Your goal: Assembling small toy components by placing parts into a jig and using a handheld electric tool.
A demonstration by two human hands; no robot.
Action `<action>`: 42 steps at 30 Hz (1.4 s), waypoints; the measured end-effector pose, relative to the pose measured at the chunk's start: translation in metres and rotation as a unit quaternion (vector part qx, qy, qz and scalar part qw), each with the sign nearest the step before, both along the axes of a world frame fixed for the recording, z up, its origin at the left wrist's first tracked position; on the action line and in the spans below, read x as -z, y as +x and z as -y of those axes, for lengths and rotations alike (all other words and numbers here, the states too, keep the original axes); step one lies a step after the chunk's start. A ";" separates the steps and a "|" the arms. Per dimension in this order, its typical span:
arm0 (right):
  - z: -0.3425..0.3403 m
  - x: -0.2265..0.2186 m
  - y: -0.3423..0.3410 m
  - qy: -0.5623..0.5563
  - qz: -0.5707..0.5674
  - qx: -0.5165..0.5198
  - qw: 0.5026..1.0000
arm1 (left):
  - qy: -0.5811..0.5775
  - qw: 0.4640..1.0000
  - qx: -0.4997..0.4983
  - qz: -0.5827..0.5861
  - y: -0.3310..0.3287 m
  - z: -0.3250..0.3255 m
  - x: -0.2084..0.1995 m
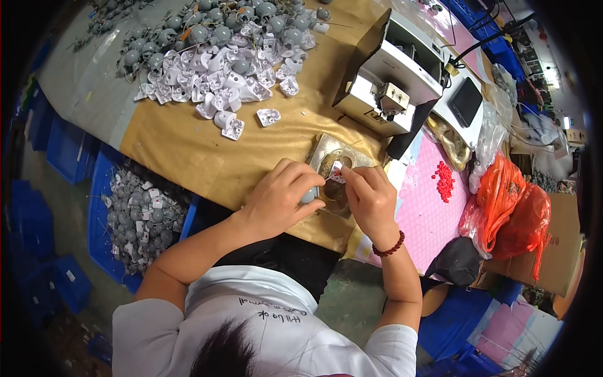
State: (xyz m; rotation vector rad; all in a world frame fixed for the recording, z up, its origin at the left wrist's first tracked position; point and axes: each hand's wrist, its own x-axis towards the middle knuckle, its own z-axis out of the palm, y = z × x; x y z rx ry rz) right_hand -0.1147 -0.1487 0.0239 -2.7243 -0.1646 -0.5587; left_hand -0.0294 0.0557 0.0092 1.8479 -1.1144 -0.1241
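My left hand (282,191) pinches a grey ball-shaped part (308,195), most of it covered by the fingers. In my right hand (372,198) is a small white plastic piece (337,168) with a bit of red on it, gripped between thumb and fingertips. The two parts are close together, but the fingers hide whether they touch. Under both hands lies a square metal fixture (322,146) with a rounded recess, partly covered by them.
White plastic housings (217,78) are heaped beyond my hands, with grey balls (220,34) behind. A white machine (383,103) stands far right of the fixture. Small red parts (444,182) lie on a pink sheet (421,220). A blue bin (97,235) of grey-and-white assemblies (141,220) is at left.
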 end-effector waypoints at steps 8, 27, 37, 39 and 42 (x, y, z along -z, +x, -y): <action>-0.002 -0.005 -0.002 -0.095 -0.064 -0.039 0.993 | 0.041 0.999 0.034 -0.008 0.001 0.001 0.010; -0.008 -0.011 -0.004 -0.180 -0.126 -0.078 0.973 | 0.084 0.992 -0.009 0.099 0.008 0.013 0.008; 0.022 0.005 -0.038 0.098 -0.139 -0.043 0.984 | 0.141 0.954 -0.014 0.264 -0.011 0.031 0.019; 0.038 0.010 -0.053 0.163 -0.113 0.018 0.980 | 0.156 0.946 0.001 0.283 -0.007 0.032 0.019; 0.041 0.010 -0.067 0.166 -0.128 0.059 0.976 | 0.148 0.938 0.015 0.313 0.001 0.032 0.020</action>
